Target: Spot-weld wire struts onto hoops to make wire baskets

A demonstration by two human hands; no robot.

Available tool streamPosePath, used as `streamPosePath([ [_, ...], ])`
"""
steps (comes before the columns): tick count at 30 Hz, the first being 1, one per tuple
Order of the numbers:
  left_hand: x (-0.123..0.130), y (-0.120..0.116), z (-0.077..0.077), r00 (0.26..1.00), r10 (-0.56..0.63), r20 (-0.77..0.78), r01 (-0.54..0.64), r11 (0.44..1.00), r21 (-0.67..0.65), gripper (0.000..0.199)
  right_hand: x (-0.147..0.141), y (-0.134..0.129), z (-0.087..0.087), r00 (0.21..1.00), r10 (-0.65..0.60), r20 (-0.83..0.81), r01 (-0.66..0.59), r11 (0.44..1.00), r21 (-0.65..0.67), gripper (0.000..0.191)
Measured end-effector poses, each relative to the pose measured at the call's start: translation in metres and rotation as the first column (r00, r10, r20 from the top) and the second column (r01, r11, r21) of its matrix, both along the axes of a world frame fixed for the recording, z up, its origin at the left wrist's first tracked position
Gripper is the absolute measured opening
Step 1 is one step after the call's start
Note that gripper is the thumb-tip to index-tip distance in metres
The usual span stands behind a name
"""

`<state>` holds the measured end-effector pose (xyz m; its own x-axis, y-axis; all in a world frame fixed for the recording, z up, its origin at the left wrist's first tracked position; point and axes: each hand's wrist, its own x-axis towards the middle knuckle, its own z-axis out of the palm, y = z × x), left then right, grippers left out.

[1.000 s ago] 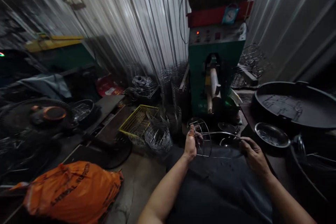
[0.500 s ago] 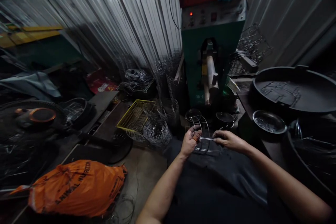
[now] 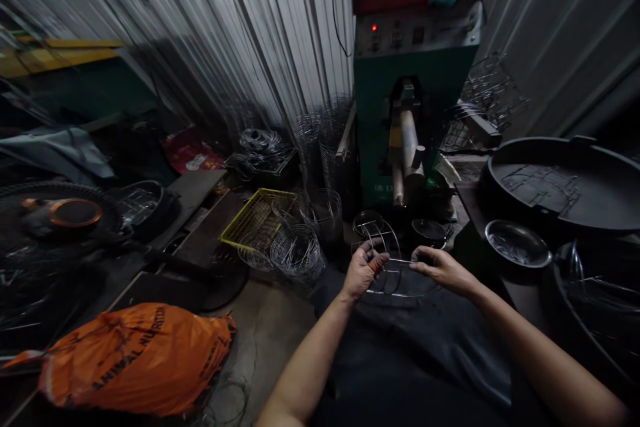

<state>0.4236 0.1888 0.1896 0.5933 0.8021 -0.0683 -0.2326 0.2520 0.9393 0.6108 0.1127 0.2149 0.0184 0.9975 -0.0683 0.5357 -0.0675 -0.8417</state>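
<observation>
The left hand point(image 3: 367, 269) grips a round wire frame point(image 3: 399, 245) above dark cloth point(image 3: 420, 347), before a green machine point(image 3: 380, 100); the right hand point(image 3: 441, 268) pinches a thin rod point(image 3: 401, 261) beside it.

Wire frame point(image 3: 400, 261) between left hand point(image 3: 364, 269) and right hand point(image 3: 437, 265), before a spot welder point(image 3: 417, 67). Left: basket point(image 3: 240, 215), then fan point(image 3: 75, 213) behind a sack point(image 3: 140, 360). Right: metal pieces point(image 3: 515, 250) in a bowl point(image 3: 520, 264), before a pan point(image 3: 615, 190).
</observation>
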Motion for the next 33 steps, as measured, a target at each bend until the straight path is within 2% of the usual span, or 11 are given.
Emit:
streamPosePath([
  [5, -0.001, 0.007, 0.000, 1.000, -0.009, 0.000, 0.009, 0.999, -0.033, 0.058, 0.007, 0.000, 0.004, 0.987, -0.064, -0.148, 0.052, 0.995, -0.082, 0.026],
  [8, 0.002, 0.006, -0.002, 0.996, -0.070, -0.052, 0.066, 0.995, -0.072, 0.057, 0.008, 0.001, 0.003, 0.987, -0.075, -0.142, 0.065, 0.995, -0.070, 0.028],
  [11, 0.007, 0.003, -0.004, 0.995, -0.094, -0.037, 0.089, 0.987, -0.135, 0.058, 0.006, 0.001, 0.000, 0.991, -0.071, -0.111, 0.068, 0.997, -0.036, 0.031],
  [17, 0.005, 0.001, -0.006, 0.997, -0.063, -0.040, 0.057, 0.988, -0.144, 0.062, 0.015, -0.003, -0.004, 0.989, -0.109, -0.103, 0.113, 0.993, 0.028, 0.035],
  [22, 0.002, 0.007, -0.005, 0.999, 0.045, -0.009, -0.045, 0.993, -0.107, 0.054, 0.031, -0.001, 0.002, 0.957, -0.253, -0.143, 0.259, 0.966, 0.022, 0.042],
  [24, 0.005, 0.012, -0.005, 0.997, 0.075, 0.005, -0.075, 0.993, -0.088, 0.050, 0.037, 0.002, 0.004, 0.962, -0.254, -0.098, 0.261, 0.963, 0.072, 0.043],
  [27, 0.010, 0.023, -0.005, 0.992, 0.123, -0.003, -0.123, 0.988, -0.092, 0.047, 0.058, 0.007, 0.003, 0.962, -0.268, 0.058, 0.248, 0.941, 0.230, 0.041],
  [30, 0.013, 0.038, -0.009, 0.986, 0.169, -0.003, -0.169, 0.981, -0.095, 0.046, 0.093, 0.010, -0.002, 0.888, -0.416, 0.197, 0.323, 0.868, 0.377, 0.038],
  [33, 0.021, 0.049, -0.014, 0.988, 0.157, -0.007, -0.157, 0.985, -0.074, 0.044, 0.117, 0.012, -0.008, 0.859, -0.481, 0.174, 0.376, 0.825, 0.421, 0.035],
])
